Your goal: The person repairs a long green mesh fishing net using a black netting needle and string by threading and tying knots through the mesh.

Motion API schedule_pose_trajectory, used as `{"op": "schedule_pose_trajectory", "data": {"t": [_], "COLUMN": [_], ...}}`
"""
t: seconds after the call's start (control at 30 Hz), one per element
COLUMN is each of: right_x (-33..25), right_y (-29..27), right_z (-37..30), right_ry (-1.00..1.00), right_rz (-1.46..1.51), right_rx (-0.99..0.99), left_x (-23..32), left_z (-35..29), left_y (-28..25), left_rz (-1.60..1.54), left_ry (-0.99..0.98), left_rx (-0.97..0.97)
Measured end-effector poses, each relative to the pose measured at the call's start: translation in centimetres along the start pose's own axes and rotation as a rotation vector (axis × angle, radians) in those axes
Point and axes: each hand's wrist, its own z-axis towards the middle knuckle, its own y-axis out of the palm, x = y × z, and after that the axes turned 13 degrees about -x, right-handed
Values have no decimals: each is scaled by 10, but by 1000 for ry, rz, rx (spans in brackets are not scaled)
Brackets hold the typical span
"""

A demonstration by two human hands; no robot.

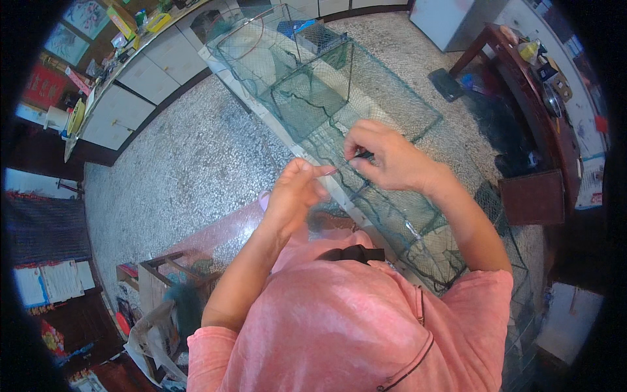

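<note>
**Two hands at a green net cage**

The cage (313, 98) is a long box of thin wire frames covered in fine green netting, see-through, with square sections one after another. It stretches from under the hands away toward the white cabinets (140, 85) and also runs back past the right forearm to the lower right.

The right hand (385, 157) sits on top of the netting, fingers curled and pressed together, pinching a small dark tool (363, 155) between thumb and forefinger. What kind of tool it is cannot be told. The left hand (294, 193) is just beside it, nearer the body, its fingertips pinched on a thin thread (332, 171) that runs across to the right hand. The netting lies directly beneath and beyond both hands, over the speckled floor (189, 157).
</note>
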Motion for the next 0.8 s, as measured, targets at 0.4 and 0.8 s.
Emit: {"op": "schedule_pose_trajectory", "data": {"t": [0.4,0.8], "right_x": [-76,-46], "right_y": [4,-124], "right_z": [33,-57], "right_ry": [-408,-266], "right_rz": [180,235], "right_rx": [148,825], "left_x": [-7,32], "left_z": [-7,8], "left_y": [16,24], "left_rz": [869,421], "left_ry": [396,258], "left_rx": [-71,-170]}}
